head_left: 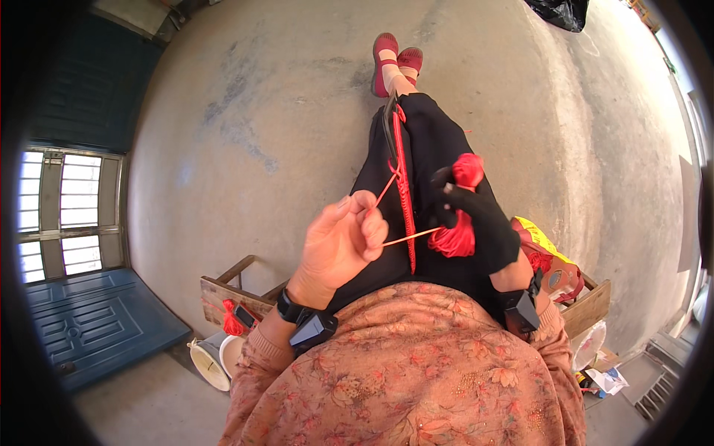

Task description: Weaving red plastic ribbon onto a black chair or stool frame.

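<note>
My bare left hand is held over my lap, its fingers closed on a thin red cord. One stretch of this cord rises from the fingers to a long, narrow strip of red knotted cordwork lying along my legs. Another stretch runs across to the right, toward a hank of red cord. Around the hank's middle wraps my right hand, in a black glove; its bunched ends stick out above and below. Beside the cordwork's far end, a dark curved band lies between my knees.
I sit on a wooden bench whose ends show on both sides. At left are another red cord bundle, a pale bucket and a blue door. A red and yellow bag sits at right. A black plastic bag lies far off.
</note>
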Motion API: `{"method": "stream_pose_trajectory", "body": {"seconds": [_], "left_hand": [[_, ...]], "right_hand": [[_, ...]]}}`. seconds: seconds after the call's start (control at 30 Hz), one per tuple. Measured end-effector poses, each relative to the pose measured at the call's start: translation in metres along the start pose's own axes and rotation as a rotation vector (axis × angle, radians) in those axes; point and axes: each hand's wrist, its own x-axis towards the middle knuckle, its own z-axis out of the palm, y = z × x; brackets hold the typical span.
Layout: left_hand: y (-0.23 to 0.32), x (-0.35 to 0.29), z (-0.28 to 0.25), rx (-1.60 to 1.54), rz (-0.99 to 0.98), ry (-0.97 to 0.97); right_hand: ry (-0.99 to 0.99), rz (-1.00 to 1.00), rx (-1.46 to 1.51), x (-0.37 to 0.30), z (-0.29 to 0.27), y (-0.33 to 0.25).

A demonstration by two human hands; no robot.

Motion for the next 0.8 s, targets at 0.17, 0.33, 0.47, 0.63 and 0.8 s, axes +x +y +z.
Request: {"method": "stream_pose_trajectory", "body": {"seconds": [0.17, 0.33, 0.47, 0.63, 0.8], "left_hand": [[-0.003, -0.033, -0.012, 0.406, -0.014, 0.262], [0.003, -0.048, -0.015, 0.367, -0.027, 0.171], [0.018, -0.042, -0.003, 0.199, -0.015, -0.062], [0.033, -0.005, 0.025, 0.399, 0.349, -0.001], [0.019, 0.04, 0.018, 0.664, 0.278, 0.134]], "right_hand": [[-0.161, 0.1, 0.561, 0.024, -0.015, 0.034], [0.121, -0.231, 0.716, 0.027, -0.06, 0.017], [0.2, -0.394, 0.47, 0.012, -0.103, -0.025], [0.308, -0.252, -0.126, 0.013, -0.097, -0.043], [0.217, -0.481, -1.181, 0.034, -0.035, -0.011]]}}
